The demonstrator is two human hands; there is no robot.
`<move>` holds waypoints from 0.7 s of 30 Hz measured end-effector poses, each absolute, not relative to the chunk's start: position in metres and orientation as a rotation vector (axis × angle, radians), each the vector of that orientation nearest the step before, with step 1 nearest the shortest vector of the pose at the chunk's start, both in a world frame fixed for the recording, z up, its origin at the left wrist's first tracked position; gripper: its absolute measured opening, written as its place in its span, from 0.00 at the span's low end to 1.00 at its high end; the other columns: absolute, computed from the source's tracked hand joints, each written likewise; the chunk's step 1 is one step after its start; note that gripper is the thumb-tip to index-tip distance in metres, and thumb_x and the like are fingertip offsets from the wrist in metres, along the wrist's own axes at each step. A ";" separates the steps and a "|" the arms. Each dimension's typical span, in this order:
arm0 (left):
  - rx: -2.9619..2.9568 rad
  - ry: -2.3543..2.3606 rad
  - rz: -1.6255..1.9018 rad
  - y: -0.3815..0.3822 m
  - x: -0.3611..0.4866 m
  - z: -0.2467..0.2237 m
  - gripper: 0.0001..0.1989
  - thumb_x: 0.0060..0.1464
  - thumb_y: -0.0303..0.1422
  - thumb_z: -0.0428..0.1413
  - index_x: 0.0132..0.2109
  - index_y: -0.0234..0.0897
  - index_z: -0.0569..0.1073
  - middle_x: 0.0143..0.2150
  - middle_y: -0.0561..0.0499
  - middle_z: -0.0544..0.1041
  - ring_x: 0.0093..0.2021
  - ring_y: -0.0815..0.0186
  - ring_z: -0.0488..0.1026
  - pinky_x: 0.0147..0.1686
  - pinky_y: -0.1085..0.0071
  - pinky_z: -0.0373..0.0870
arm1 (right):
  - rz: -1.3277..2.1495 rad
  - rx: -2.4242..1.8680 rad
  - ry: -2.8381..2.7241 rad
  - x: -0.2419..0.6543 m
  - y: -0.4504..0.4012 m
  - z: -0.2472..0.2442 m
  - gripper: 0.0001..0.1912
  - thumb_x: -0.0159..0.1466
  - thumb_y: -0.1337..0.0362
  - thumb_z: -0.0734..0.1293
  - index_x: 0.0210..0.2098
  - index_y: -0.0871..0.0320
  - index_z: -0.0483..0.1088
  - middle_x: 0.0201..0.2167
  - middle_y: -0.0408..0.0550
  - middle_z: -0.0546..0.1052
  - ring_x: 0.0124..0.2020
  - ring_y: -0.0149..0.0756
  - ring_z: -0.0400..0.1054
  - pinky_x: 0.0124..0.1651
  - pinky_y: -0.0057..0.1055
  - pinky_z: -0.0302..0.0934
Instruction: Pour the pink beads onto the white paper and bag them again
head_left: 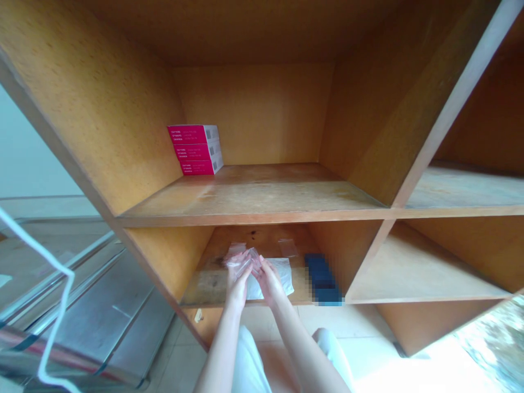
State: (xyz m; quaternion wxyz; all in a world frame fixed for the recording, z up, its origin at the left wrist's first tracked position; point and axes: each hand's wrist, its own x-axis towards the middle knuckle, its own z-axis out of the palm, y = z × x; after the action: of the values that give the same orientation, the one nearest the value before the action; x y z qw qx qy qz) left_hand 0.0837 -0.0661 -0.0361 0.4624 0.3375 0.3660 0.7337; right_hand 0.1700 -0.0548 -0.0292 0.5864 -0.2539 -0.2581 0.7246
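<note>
Both of my hands are over the lower shelf, close together around a crinkled clear plastic bag (254,254). My left hand (237,278) has its fingers closed on the bag's left part. On the bag's right edge, the thumb and fingers of my right hand (270,279) are pinched. What the bag contains, if anything, I cannot make out. Beneath and behind my right hand lies a white sheet or flat pouch (285,273). Farther back on the shelf are a small clear packet (287,247) and a second pale packet (237,248), partly behind my left hand.
A blurred dark blue object (323,278) lies at the right of the lower shelf (204,295). Above it, the upper shelf (262,199) carries a stack of three pink boxes (196,152). A white cable (65,295) and metal-framed panels (118,316) stand at left.
</note>
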 end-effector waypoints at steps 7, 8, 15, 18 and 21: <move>0.832 0.833 1.735 -0.080 0.091 -0.029 0.24 0.44 0.32 0.58 0.51 0.43 0.64 0.54 0.49 0.67 0.58 0.59 0.58 0.58 0.62 0.53 | 1.615 -0.663 -0.524 0.176 -0.049 -0.039 0.11 0.52 0.61 0.67 0.34 0.59 0.70 0.37 0.52 0.76 0.39 0.42 0.70 0.43 0.39 0.63; 0.818 0.817 1.724 -0.082 0.090 -0.028 0.23 0.46 0.32 0.57 0.51 0.43 0.64 0.54 0.49 0.67 0.58 0.59 0.57 0.58 0.62 0.54 | 1.609 -0.669 -0.530 0.178 -0.049 -0.040 0.10 0.52 0.61 0.67 0.34 0.58 0.70 0.37 0.52 0.76 0.39 0.42 0.70 0.43 0.39 0.63; 0.629 0.796 1.688 -0.087 0.083 -0.024 0.16 0.49 0.36 0.54 0.45 0.34 0.70 0.50 0.40 0.71 0.56 0.54 0.61 0.54 0.55 0.58 | 1.596 -0.710 -0.465 0.183 -0.048 -0.040 0.07 0.52 0.62 0.66 0.31 0.57 0.69 0.34 0.49 0.77 0.36 0.40 0.71 0.38 0.35 0.64; 0.625 0.789 1.665 -0.088 0.082 -0.023 0.16 0.49 0.36 0.54 0.44 0.32 0.71 0.50 0.39 0.71 0.55 0.53 0.62 0.54 0.55 0.58 | 1.565 -0.765 -0.465 0.184 -0.048 -0.036 0.10 0.50 0.60 0.67 0.30 0.58 0.69 0.33 0.49 0.77 0.29 0.38 0.71 0.29 0.32 0.63; 0.626 0.782 1.649 -0.088 0.082 -0.024 0.18 0.50 0.37 0.53 0.46 0.33 0.70 0.50 0.39 0.71 0.54 0.54 0.63 0.55 0.55 0.57 | 1.517 -0.816 -0.494 0.184 -0.048 -0.030 0.10 0.48 0.59 0.67 0.29 0.58 0.69 0.29 0.48 0.77 0.24 0.37 0.69 0.23 0.30 0.59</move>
State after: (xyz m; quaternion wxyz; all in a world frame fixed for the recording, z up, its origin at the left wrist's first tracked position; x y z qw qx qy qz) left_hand 0.0820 -0.0878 -0.0241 0.5697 0.2668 0.3330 0.7024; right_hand 0.1843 -0.0476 -0.0305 0.6247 -0.3556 -0.2152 0.6611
